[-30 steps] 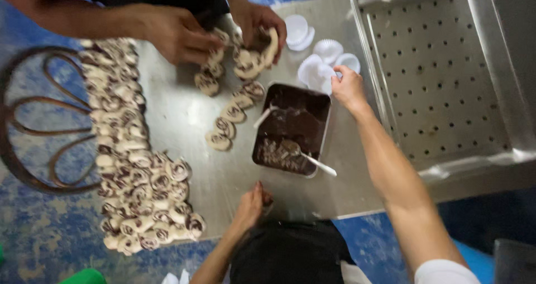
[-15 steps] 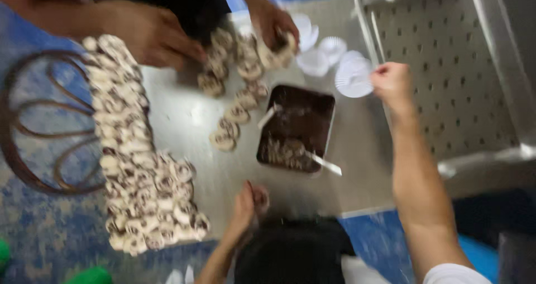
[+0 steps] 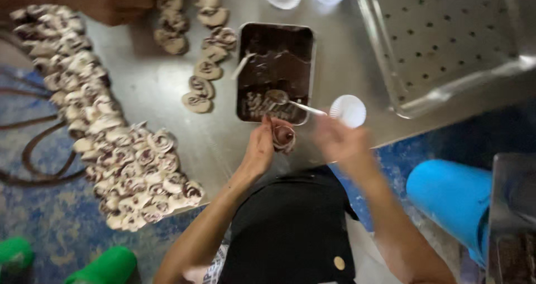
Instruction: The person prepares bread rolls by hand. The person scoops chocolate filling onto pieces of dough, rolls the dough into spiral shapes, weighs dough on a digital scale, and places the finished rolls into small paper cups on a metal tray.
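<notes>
Your left hand (image 3: 259, 150) gripped a dough roll (image 3: 283, 137) at the pan's (image 3: 276, 72) six o'clock; your right (image 3: 340, 141), blurred, seemingly pinched a paper cup (image 3: 347, 110). Squeezing could have smeared filling.

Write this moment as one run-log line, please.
left hand: holds swirled dough roll | right hand: holds white paper cup | spoon rests in chocolate filling tray

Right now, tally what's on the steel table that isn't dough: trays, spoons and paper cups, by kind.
Dark filling tray: 1
Perforated steel tray: 1
Spoons in the filling tray: 2
White paper cups, counting the one by the right hand: 3
Total: 7
</notes>
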